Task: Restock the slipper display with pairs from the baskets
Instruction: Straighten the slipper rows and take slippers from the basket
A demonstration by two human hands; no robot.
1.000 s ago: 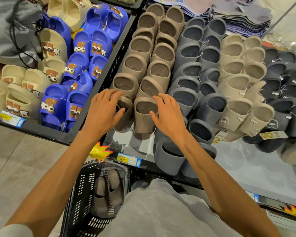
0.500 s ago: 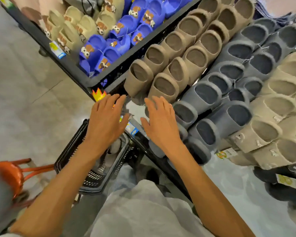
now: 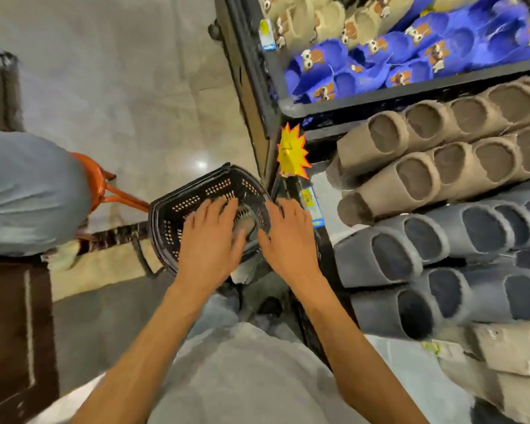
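Nothing legible here, yellow starburst tag [image 3: 292,155] on the shelf edge blurred, blue-and-white price label [image 3: 311,204] below it smeared, small label [image 3: 266,35] by the cream slippers unreadable too

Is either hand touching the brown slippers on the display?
No, the left hand and the right hand are both over the black basket, apart from the brown slippers.

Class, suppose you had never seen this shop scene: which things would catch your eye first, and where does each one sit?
Most striking are the two bare hands, left hand and right hand, spread over the black basket on the floor at centre. Just above them a yellow starburst tag marks the display's corner. At upper right, the bright blue slippers stand out above rows of tan slippers and grey slippers.
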